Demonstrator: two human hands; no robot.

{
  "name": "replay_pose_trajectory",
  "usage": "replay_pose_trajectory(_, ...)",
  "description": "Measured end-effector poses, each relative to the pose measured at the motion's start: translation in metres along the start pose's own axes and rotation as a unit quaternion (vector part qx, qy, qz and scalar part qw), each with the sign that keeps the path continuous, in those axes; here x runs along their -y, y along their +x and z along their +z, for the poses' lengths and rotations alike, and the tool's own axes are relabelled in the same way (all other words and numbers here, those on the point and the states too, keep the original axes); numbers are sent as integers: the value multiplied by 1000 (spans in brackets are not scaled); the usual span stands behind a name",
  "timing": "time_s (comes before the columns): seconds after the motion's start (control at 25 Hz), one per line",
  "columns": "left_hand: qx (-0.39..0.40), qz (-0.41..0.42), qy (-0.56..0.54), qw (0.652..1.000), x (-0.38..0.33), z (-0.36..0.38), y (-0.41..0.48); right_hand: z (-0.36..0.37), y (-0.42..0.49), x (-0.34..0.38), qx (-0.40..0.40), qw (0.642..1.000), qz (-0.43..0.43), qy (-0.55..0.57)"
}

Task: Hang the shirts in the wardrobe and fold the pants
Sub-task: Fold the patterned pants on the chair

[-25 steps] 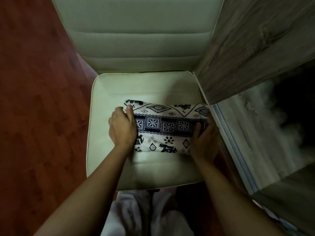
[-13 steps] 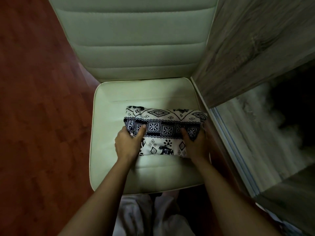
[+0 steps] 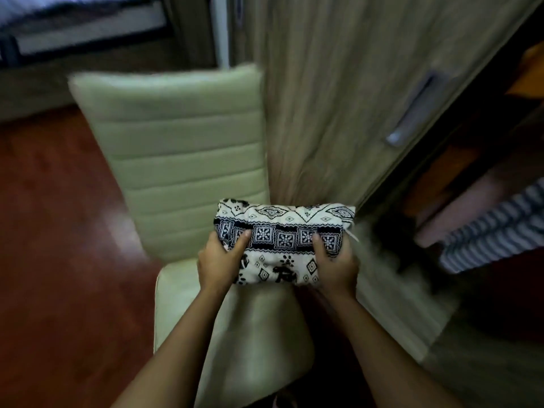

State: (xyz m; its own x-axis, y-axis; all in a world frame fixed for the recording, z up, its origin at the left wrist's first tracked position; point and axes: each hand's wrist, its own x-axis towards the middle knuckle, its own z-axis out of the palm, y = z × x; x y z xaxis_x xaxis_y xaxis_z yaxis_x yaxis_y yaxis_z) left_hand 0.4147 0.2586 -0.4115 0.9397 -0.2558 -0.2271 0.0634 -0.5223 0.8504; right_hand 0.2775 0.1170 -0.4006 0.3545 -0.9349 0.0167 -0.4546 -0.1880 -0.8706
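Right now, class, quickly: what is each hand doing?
Left hand: closed, gripping the folded pants.
Right hand: closed, gripping the same folded pants.

head-worn view, forward and downward

Floor [image 3: 59,275]: reddish-brown polished wood, dimly lit. Chair [image 3: 182,148]: cream, padded, ribbed backrest, just beside the wardrobe door [image 3: 338,83]: pale wood grain, long metal handle [image 3: 412,113]. Upper left: blurred dark-framed furniture, unidentifiable.
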Motion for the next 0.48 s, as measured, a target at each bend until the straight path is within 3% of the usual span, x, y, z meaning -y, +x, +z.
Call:
replay_pose_trajectory(0.24, 10, 163, -94, 982, -215, -42, -38, -137, 35, 161, -153, 980, -121, 34)
replay_pose_trajectory(0.48, 2, 335, -177, 925, -401, -82, -111, -279, 34, 287, -337, 904, -254, 67)
